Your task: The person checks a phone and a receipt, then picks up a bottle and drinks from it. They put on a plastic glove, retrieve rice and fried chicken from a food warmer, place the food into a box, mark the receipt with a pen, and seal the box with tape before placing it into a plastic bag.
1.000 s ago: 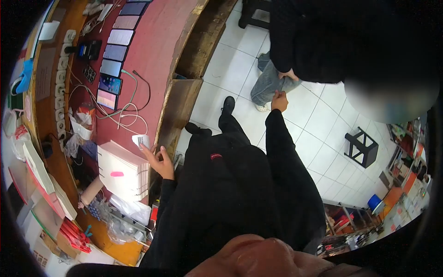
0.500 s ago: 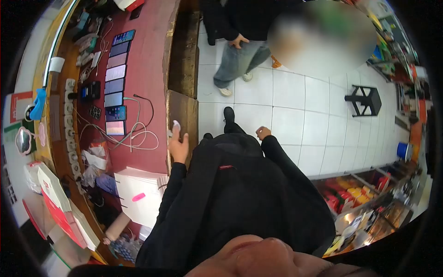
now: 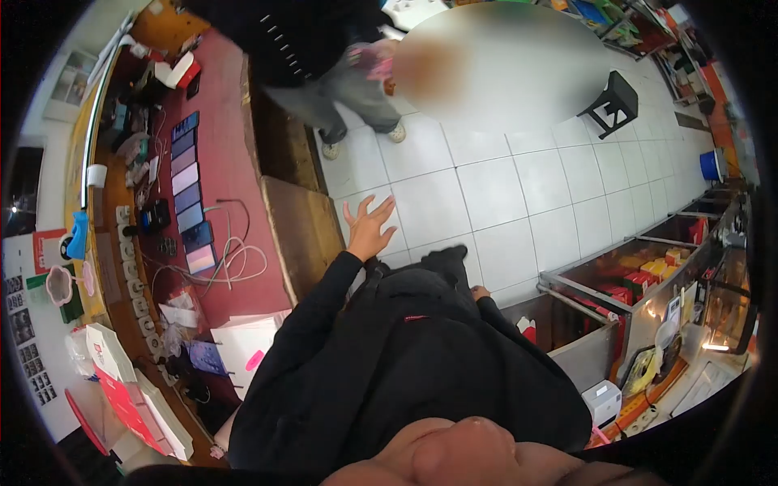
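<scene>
My left hand (image 3: 371,228) is held out over the white tiled floor (image 3: 429,194), fingers spread and holding nothing. It is nearest to the brown wooden side (image 3: 301,223) of the counter, apart from it. My right hand (image 3: 480,292) hangs low beside my leg. Only a small part of it shows, and its fingers are mostly hidden. To the left, a row of several phones (image 3: 189,196) lies on the red counter top (image 3: 231,154). A tangled white cable (image 3: 243,263) lies beside the lowest phones.
Ahead stands a person in dark clothes (image 3: 300,49) by the counter. A black stool (image 3: 613,105) is on the floor to the right. Glass display cases (image 3: 640,275) with red and yellow packs line the right side. White papers (image 3: 243,336) and power sockets (image 3: 130,263) are at left.
My view and body have turned rightward. My left hand has moved from the counter edge out over the floor, its fingers spreading. My right hand has dropped closer to my leg.
</scene>
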Action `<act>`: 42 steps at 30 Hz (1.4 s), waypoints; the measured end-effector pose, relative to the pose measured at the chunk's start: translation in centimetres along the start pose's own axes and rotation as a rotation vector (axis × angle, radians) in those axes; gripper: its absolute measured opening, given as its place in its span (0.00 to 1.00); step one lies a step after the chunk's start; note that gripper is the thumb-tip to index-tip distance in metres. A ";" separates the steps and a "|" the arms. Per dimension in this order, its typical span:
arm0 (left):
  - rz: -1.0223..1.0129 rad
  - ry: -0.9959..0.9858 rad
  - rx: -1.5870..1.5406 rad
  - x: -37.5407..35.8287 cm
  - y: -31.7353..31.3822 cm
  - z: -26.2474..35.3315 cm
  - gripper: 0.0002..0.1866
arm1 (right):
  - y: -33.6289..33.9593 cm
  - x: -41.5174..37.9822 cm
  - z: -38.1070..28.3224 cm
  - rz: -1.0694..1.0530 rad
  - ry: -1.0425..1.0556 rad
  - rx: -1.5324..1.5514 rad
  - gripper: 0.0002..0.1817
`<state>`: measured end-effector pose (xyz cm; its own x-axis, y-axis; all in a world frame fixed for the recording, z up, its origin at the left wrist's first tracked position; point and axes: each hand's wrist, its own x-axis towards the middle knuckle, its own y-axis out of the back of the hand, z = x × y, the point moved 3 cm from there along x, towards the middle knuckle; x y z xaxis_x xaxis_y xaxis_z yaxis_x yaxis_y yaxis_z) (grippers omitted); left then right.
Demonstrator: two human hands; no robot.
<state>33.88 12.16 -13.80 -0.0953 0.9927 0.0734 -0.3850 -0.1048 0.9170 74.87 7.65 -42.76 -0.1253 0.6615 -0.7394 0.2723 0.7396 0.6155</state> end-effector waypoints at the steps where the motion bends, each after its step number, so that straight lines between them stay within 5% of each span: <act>1: 0.094 -0.050 -0.048 2.1 1.3 2.9 0.30 | 0.1 0.4 1.8 -0.045 -0.049 0.002 0.12; 2: 0.103 -0.077 -0.051 4.1 1.0 4.8 0.30 | 0.4 1.1 3.6 -0.022 -0.055 0.017 0.12; 4: 0.074 -0.017 -0.877 8.8 0.1 9.6 0.33 | 3.1 1.4 5.6 -0.032 0.072 -0.228 0.12; 5: -0.112 0.156 -1.440 10.6 -0.6 12.6 0.33 | 5.2 0.7 6.8 -0.078 0.007 -0.127 0.15; 8: -0.108 -0.066 -1.634 15.7 2.0 23.3 0.34 | 10.1 0.9 10.4 0.145 -0.017 0.245 0.15; 10: -0.261 -0.141 -1.653 17.1 3.0 29.4 0.35 | 13.3 0.4 13.0 0.530 0.041 0.343 0.12; 12: -0.367 -0.255 -1.678 19.0 3.3 34.5 0.37 | 15.4 0.6 15.0 0.497 -0.057 0.516 0.09; 15: -0.486 -0.489 -1.445 20.9 2.8 40.1 0.41 | 22.0 -0.6 14.1 0.078 -0.176 0.793 0.12; 20: -0.538 -0.588 -1.359 25.9 0.8 47.8 0.41 | 32.6 5.0 18.9 0.086 -0.011 0.812 0.12; 26: -0.544 -0.652 -1.307 36.5 -1.9 55.6 0.42 | 48.8 10.1 31.2 0.495 -0.003 0.761 0.12; 29: -0.481 -0.732 -1.331 43.6 -3.5 60.7 0.39 | 52.2 12.2 39.8 0.621 -0.212 0.207 0.25; 31: -0.455 -0.777 -1.346 48.7 -5.7 64.5 0.39 | 51.6 12.0 44.2 0.533 -0.260 0.160 0.24; 32: -0.445 -0.782 -1.348 51.1 -7.3 66.7 0.38 | 51.0 10.9 44.7 0.622 -0.242 -0.121 0.22; 34: -0.516 -0.819 -1.395 55.0 -10.9 71.7 0.36 | 47.9 9.8 48.1 0.405 -0.408 0.410 0.18; 37: -0.599 -0.805 -1.258 58.5 -16.6 78.5 0.32 | 41.7 7.3 50.0 0.212 -0.328 0.258 0.19; 42: -1.048 -0.777 -1.260 58.4 -25.1 90.4 0.29 | 23.5 12.7 53.6 0.461 -0.302 0.404 0.16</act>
<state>120.95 78.08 2.93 0.8787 0.4295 0.2084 -0.4206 0.9030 -0.0876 130.78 26.79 -52.28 0.3447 0.7910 -0.5055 0.5763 0.2469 0.7791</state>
